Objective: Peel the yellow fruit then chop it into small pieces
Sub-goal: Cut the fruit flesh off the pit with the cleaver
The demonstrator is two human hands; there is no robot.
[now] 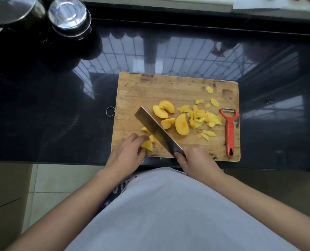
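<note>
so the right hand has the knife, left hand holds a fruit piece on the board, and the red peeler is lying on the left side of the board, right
Not quite: the red peeler lies on the right side of the board, as the head view shows. The rest holds: the right hand grips the knife and the left hand holds a fruit piece.

**Around the edges**

A glossy black surface [42, 109] mirrors a barred window. At ten o'clock stand two steel containers with shiny lids [68, 16]. Pale floor tiles [47, 180] show at seven o'clock, below the surface's front edge.
</note>
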